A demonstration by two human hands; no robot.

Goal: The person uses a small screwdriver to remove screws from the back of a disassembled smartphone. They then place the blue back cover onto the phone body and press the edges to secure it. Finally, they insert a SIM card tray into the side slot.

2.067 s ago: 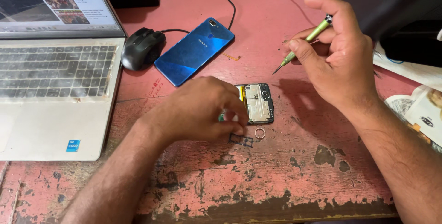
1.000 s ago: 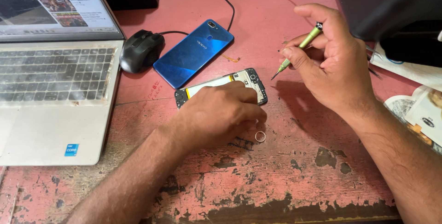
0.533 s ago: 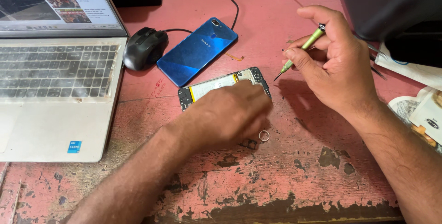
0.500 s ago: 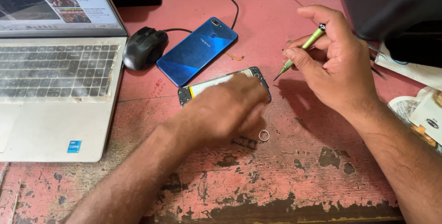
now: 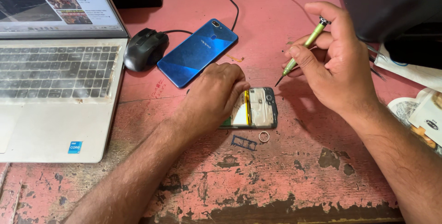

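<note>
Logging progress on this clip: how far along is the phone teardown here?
Done: blue back cover off, card tray and small ring out on the table. In hand: left hand steadies the opened phone; right hand holds the green screwdriver above it. Left: the internals.

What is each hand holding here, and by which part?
The right hand grips a green screwdriver along its shaft and top cap. The left hand presses on the opened phone, covering its left part.
</note>
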